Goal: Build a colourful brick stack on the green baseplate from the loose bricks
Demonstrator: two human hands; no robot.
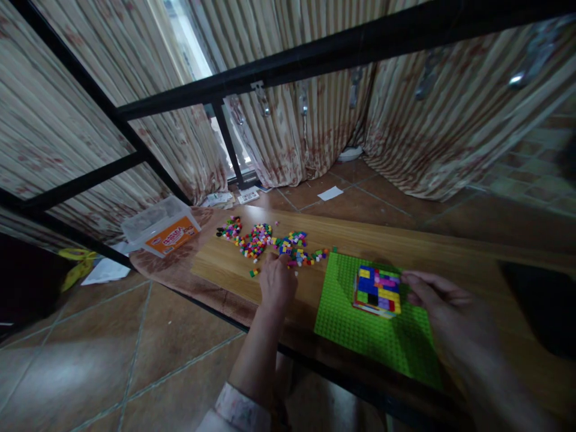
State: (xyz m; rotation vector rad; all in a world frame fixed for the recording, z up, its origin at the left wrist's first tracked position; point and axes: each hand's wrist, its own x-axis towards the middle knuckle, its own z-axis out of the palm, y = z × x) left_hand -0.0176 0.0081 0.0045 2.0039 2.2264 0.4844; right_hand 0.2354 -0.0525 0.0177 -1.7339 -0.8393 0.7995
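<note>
My left hand (278, 281) reaches to the near edge of a loose pile of small coloured building bricks (255, 240). Its fingers are bent together, and whatever they grip is hidden behind the hand. On the right, my right hand (434, 291) is beside a block built of many-coloured bricks (378, 289), thumb and forefinger pinched together near its far right corner. Nothing I can name shows between those fingertips. The block stands on a green studded baseplate (335, 318), with yellow, blue, pink and purple bricks on its top.
A clear plastic tub with an orange label (173, 237) stands at the left end of the wooden table (396, 237). A dark flat object (535, 306) lies at the right. Black metal bars (288, 66) and striped curtains (279, 144) are behind.
</note>
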